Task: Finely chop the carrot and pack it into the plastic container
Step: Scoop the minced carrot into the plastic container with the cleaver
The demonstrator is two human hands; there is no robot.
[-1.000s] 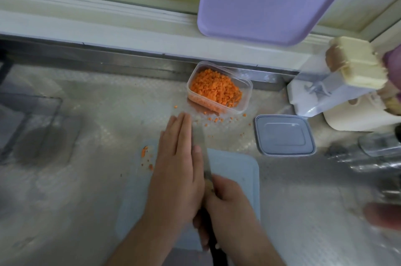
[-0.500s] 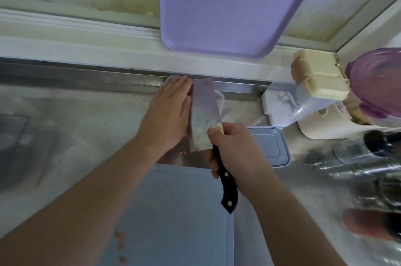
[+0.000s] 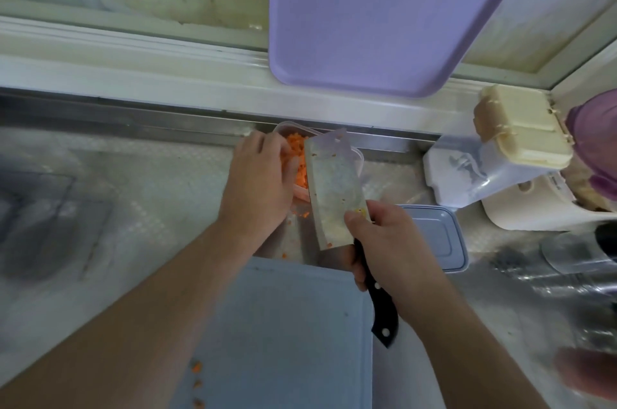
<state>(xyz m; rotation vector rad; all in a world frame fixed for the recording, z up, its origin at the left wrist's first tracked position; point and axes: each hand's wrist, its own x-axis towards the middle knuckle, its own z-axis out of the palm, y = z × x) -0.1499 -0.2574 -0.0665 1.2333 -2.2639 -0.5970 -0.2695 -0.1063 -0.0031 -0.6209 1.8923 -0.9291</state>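
- Head view: one clear rectangular plastic container (image 3: 356,155) sits at the back of the steel counter (image 3: 133,181), holding finely chopped orange carrot (image 3: 297,155).
- The left hand (image 3: 257,185) lies over the container's near-left side, fingers loosely bent over the carrot; whether they grip anything cannot be told.
- The right hand (image 3: 384,241) is wrapped round the black riveted handle of one broad steel cleaver (image 3: 334,188), whose flat blade tilts over the container's right part.
- One pale blue cutting board (image 3: 283,325) lies nearest, with three carrot bits (image 3: 197,383) at its left edge.
- A few more carrot crumbs (image 3: 302,215) lie on the counter.
- One grey lid (image 3: 444,235) rests right of the cleaver.
- One lilac tray (image 3: 384,14) leans upright behind.
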